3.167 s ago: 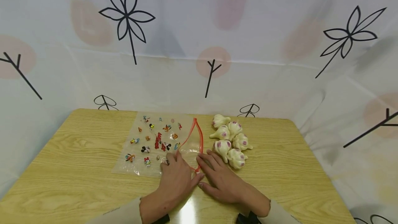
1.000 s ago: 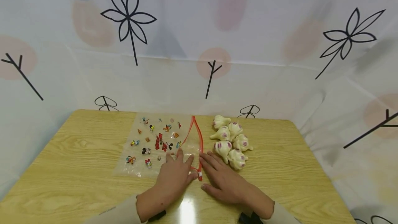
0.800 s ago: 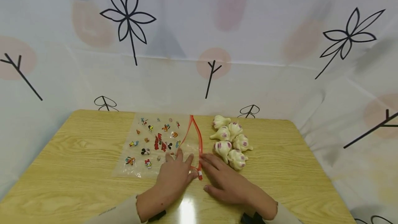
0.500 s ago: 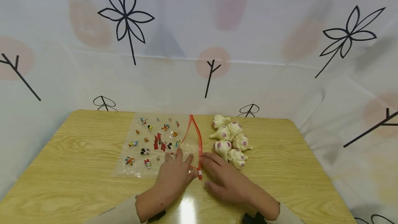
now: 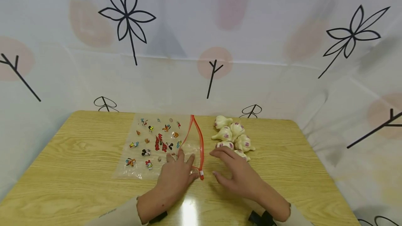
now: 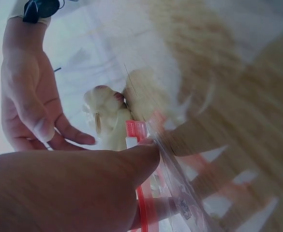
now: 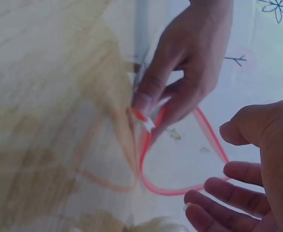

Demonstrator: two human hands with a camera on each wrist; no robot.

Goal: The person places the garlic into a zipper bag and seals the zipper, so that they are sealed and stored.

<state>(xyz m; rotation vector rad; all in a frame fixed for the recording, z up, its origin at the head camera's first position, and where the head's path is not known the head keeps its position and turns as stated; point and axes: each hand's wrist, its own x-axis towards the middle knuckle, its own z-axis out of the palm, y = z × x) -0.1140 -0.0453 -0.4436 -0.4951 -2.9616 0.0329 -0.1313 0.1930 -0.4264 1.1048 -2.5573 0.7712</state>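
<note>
A clear zip bag with a red zip edge and small cartoon prints lies flat on the table, its mouth parted toward the right. My left hand rests on the bag's near right part with fingers spread. Its thumb touches the bag near the slider, as the left wrist view also shows. My right hand is raised right of the mouth, fingers loosely bent and holding nothing. Beyond it sit several garlic bulbs in a cluster; the hand partly hides the nearest ones. In the right wrist view the red zip edge forms a loop.
The wooden table ends at a pale curtain with leaf and twig drawings, which stands behind and at both sides. A bright light reflection lies on the table between the forearms.
My right hand has left the bag's red edge, lifted and moved right toward the garlic bulbs. Earlier my left hand's fingers spread wider over the bag; lately it has stayed almost still.
</note>
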